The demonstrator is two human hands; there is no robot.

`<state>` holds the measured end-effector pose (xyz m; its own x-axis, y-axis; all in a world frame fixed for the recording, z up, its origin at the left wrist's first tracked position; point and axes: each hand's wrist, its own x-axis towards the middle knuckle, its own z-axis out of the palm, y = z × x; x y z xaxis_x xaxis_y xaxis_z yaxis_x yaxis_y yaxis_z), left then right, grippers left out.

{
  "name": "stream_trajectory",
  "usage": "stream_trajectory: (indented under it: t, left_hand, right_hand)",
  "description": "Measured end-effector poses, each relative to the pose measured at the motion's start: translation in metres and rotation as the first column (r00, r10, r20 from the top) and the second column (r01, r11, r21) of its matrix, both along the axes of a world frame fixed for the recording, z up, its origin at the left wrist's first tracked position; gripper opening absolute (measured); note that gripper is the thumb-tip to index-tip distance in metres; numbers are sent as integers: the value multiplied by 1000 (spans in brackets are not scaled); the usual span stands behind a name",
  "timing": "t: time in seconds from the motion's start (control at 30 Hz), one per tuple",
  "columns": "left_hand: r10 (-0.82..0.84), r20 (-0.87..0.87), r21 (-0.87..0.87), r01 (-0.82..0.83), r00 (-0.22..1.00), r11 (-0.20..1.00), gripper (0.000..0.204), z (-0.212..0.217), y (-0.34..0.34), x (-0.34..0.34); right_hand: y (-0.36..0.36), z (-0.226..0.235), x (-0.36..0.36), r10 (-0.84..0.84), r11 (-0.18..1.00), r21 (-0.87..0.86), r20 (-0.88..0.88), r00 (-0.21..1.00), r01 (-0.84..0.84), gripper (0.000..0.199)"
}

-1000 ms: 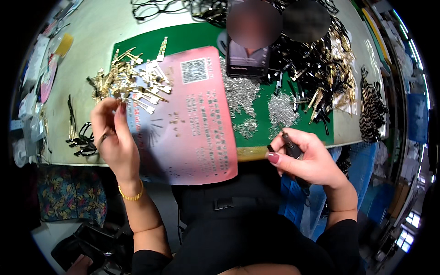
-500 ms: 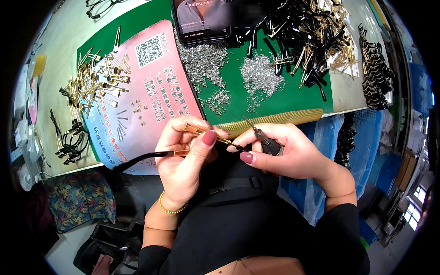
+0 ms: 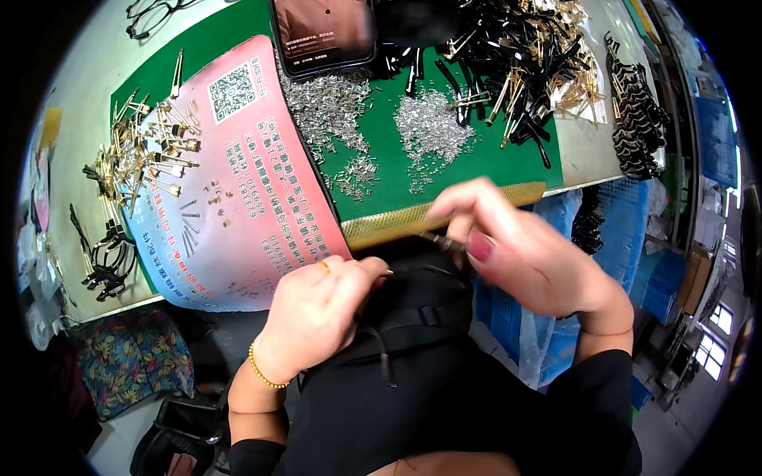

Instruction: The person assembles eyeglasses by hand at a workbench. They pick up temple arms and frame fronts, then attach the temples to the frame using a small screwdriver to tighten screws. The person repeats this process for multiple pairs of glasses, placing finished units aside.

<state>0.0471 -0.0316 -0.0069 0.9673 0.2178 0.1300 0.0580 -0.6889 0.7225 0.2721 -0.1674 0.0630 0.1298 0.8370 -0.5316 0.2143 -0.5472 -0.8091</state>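
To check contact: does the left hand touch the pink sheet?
Cannot tell. In the head view the left hand overlaps the lower edge of the pink sheet; it may be above it.

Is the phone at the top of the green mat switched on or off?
On. The phone lies flat on the green mat, screen lit with a picture and lines of text.

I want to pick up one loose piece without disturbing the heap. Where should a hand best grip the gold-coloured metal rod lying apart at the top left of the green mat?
Probably grip the gold-coloured metal rod at mid-length, pinching across its thin sides from above: it lies flat, apart from the heap, on the green mat.
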Motion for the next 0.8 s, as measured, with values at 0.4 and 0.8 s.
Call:
stream_trajectory:
  t: [0.4,0.8]
  left_hand:
    - [353,-85,-772,-286,932,568,21,-5,-21,34]
    - [315,-155,-726,-324,936,607,19,-5,-14,50]
  right_hand:
    - [-9,-19,11,180,938,53,770,612,-344,34]
    - [-7,-32,14,174,927,56,812,557,-372,45]
